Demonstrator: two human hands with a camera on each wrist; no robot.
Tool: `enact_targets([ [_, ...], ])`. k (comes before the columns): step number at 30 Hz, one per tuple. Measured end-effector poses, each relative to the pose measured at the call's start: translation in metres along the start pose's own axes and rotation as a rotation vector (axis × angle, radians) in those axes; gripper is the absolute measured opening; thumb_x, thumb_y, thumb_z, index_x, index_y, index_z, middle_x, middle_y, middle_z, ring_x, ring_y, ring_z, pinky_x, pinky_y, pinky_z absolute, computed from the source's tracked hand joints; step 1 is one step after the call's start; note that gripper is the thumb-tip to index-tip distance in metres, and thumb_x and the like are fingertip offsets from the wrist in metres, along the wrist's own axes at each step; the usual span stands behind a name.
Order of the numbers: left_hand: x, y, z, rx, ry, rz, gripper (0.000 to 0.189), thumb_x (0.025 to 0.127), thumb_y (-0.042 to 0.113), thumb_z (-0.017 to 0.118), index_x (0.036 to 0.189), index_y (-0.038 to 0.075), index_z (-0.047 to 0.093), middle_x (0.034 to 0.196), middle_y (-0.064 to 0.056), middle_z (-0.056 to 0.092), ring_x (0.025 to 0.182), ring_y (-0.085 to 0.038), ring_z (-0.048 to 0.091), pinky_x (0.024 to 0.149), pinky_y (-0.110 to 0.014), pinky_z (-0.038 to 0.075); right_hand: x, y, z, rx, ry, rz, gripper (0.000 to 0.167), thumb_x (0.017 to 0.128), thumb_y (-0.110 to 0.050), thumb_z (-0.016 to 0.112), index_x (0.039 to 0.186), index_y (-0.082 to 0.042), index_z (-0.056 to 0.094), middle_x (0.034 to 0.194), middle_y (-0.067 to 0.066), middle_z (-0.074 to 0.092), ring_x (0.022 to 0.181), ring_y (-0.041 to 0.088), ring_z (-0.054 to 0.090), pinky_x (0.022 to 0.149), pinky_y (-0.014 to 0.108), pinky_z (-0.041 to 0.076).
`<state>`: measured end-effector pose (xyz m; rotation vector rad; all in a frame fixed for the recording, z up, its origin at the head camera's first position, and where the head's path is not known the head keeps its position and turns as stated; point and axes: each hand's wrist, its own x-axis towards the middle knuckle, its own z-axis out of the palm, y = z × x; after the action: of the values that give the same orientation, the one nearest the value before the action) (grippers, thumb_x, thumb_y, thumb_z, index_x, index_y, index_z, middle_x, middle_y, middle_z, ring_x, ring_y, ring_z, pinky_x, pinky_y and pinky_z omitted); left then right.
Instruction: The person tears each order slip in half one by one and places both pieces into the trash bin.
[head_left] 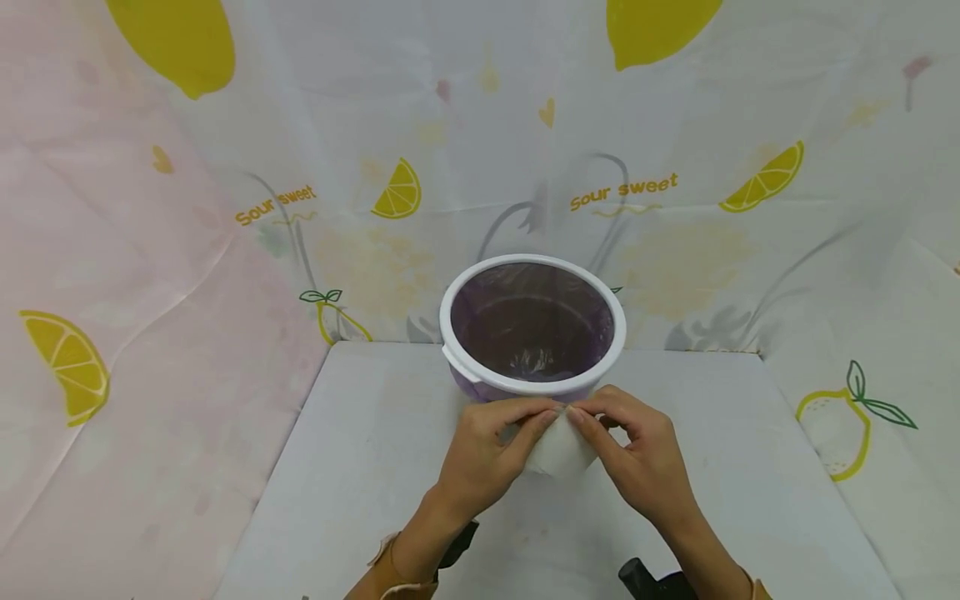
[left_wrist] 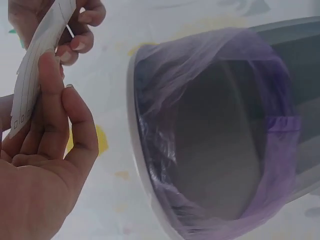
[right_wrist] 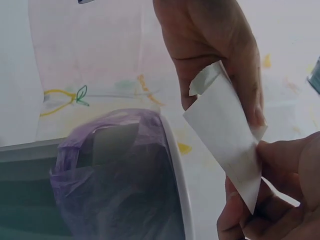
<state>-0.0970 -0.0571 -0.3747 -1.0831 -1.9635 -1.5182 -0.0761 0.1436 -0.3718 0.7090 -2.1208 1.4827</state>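
Both hands hold one piece of white paper (head_left: 562, 454) just in front of a bin. My left hand (head_left: 483, 446) pinches its upper edge between thumb and fingertips. Close beside it, my right hand (head_left: 641, 454) pinches the same edge, the two thumbs almost meeting. In the left wrist view the paper (left_wrist: 35, 75) shows printed lines and small boxes on one face. It looks folded or bent over in the right wrist view, where its outer face (right_wrist: 225, 130) is plain. The bin's white rim (head_left: 459, 354) surrounds a purple plastic liner bag (left_wrist: 282, 125).
The bin stands at the back of a white tabletop (head_left: 375, 450), near a lemon-printed cloth (head_left: 480, 83) that hangs behind and at both sides. Dark wrist devices (head_left: 656, 579) sit at the forearms. Inside the lined bin it looks dark.
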Motion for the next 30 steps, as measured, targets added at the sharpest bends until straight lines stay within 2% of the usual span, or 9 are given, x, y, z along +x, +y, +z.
enact_targets([
  [4, 0.008, 0.002, -0.005, 0.012, 0.012, -0.005, 0.014, 0.097, -0.001, 0.071, 0.11, -0.001, 0.078, 0.105, -0.006, 0.077, 0.096, -0.011, 0.073, 0.08, -0.029, 0.059, 0.01, -0.003, 0.0, 0.009, -0.001, 0.005, 0.024, 0.094, 0.006, 0.072, 0.103, -0.015, 0.08, 0.096, -0.002, 0.074, 0.083, 0.016, 0.067, 0.071, 0.025, 0.053],
  [11, 0.023, 0.006, -0.012, -0.001, 0.003, -0.041, 0.015, 0.099, 0.005, 0.071, 0.112, 0.001, 0.078, 0.104, -0.005, 0.077, 0.09, -0.009, 0.073, 0.072, -0.027, 0.059, 0.027, -0.006, 0.0, -0.003, 0.008, -0.019, 0.02, 0.096, 0.004, 0.072, 0.1, -0.014, 0.078, 0.094, -0.004, 0.072, 0.086, 0.015, 0.068, 0.072, 0.026, 0.056],
  [17, 0.031, 0.009, -0.016, 0.002, -0.005, -0.099, 0.018, 0.096, 0.007, 0.076, 0.114, 0.002, 0.078, 0.106, -0.005, 0.077, 0.09, -0.01, 0.073, 0.072, -0.03, 0.06, 0.038, -0.004, 0.0, 0.006, 0.006, -0.029, 0.011, 0.099, -0.002, 0.071, 0.099, -0.011, 0.078, 0.093, 0.006, 0.072, 0.086, 0.016, 0.068, 0.07, 0.026, 0.056],
  [24, 0.042, 0.003, -0.017, 0.061, 0.018, -0.133, 0.019, 0.093, 0.004, 0.079, 0.111, 0.001, 0.078, 0.106, -0.007, 0.077, 0.092, -0.012, 0.073, 0.077, -0.029, 0.059, 0.05, 0.001, -0.002, 0.003, 0.012, -0.031, 0.016, 0.096, 0.003, 0.072, 0.098, -0.011, 0.078, 0.091, -0.002, 0.072, 0.08, 0.016, 0.065, 0.067, 0.025, 0.054],
  [30, 0.053, -0.002, -0.021, 0.099, 0.012, -0.137, 0.017, 0.094, 0.005, 0.078, 0.111, 0.0, 0.078, 0.106, -0.007, 0.077, 0.094, -0.012, 0.073, 0.077, -0.028, 0.059, 0.064, 0.006, -0.001, 0.028, 0.011, 0.001, 0.011, 0.098, -0.002, 0.072, 0.099, -0.011, 0.079, 0.092, -0.002, 0.072, 0.073, 0.019, 0.064, 0.062, 0.025, 0.052],
])
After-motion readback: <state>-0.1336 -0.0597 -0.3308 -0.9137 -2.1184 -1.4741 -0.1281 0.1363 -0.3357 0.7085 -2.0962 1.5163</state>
